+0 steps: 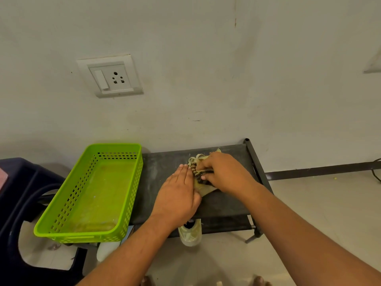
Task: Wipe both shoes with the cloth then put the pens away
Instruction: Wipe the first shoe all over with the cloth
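A yellowish cloth (203, 189) with dark stripes lies bunched on the black top shelf (162, 168) of a low rack. My right hand (224, 172) grips the cloth from above, fingers curled into its folds. Flat beside it rests my left hand (179, 190), fingers straight, pressing the cloth's left edge against the shelf. One pale shoe (190, 234) pokes out from the lower shelf, toe toward me. A second pale shoe (107, 250) shows partly below the basket. No pens are visible.
A lime green perforated basket (132, 203) sits empty on the left end of the rack, overhanging its front. A dark blue plastic stool (22, 195) stands further left. The wall with a socket plate (110, 76) is right behind. Tiled floor (321, 203) lies to the right.
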